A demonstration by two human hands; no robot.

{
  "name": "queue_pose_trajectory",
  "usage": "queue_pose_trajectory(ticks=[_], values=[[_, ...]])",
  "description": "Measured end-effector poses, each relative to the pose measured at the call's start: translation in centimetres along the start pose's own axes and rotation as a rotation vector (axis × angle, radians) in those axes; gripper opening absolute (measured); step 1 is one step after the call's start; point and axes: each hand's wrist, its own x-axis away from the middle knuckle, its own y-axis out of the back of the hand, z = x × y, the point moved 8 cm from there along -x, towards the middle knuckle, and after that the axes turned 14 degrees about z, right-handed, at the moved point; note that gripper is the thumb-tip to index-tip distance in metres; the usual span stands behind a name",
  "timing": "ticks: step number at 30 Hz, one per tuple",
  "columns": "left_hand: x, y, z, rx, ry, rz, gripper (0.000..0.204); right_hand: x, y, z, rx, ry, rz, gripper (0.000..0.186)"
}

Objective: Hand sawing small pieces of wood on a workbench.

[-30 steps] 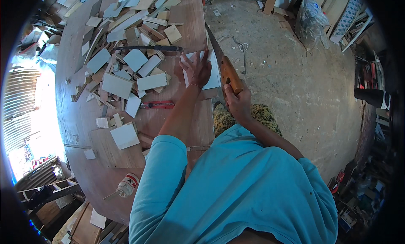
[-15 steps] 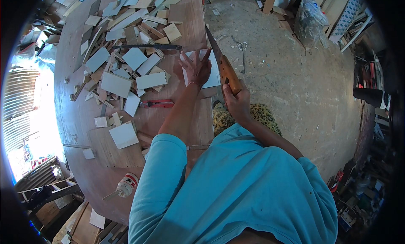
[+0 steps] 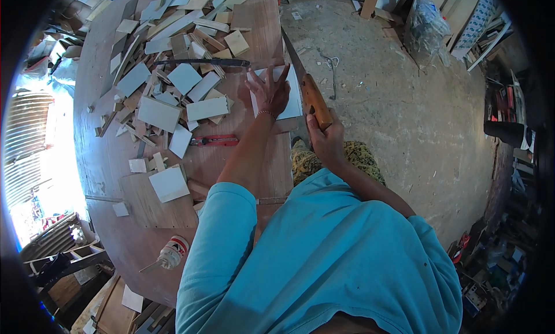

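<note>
My left hand (image 3: 270,93) lies spread on a white board (image 3: 293,97) at the table's right edge, its fingers apart and pressing down. In my right hand (image 3: 327,138) is a handsaw (image 3: 316,103), gripped by its brown wooden handle. The dark saw blade points away from me along the board's right side, at the table edge. Whether its teeth touch the board, I cannot tell. Left of my left forearm a red utility knife (image 3: 215,140) rests on the table. A long black tool (image 3: 222,62) lies beyond it, across the wood offcuts.
Many white and bare wood offcuts (image 3: 159,114) are heaped over the left of the wooden table (image 3: 266,22). A glue bottle (image 3: 173,252) lies near its front edge. To the right is a concrete floor (image 3: 416,143), with a plastic bag (image 3: 426,28) and boards at the back.
The handsaw has slid slightly away from me along the board's side. My left hand stays in place on the board.
</note>
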Motion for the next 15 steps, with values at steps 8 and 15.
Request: queue_pose_trajectory(ticks=[8,15], values=[[0.06,0.07,-0.1,-0.013,0.0,-0.004,0.047,0.1,-0.08,-0.47,-0.004,-0.021,0.0,0.019],[0.04,0.26,-0.14,-0.023,-0.007,-0.017,0.046,0.1,-0.2,-0.63,0.036,-0.019,-0.005,0.019]])
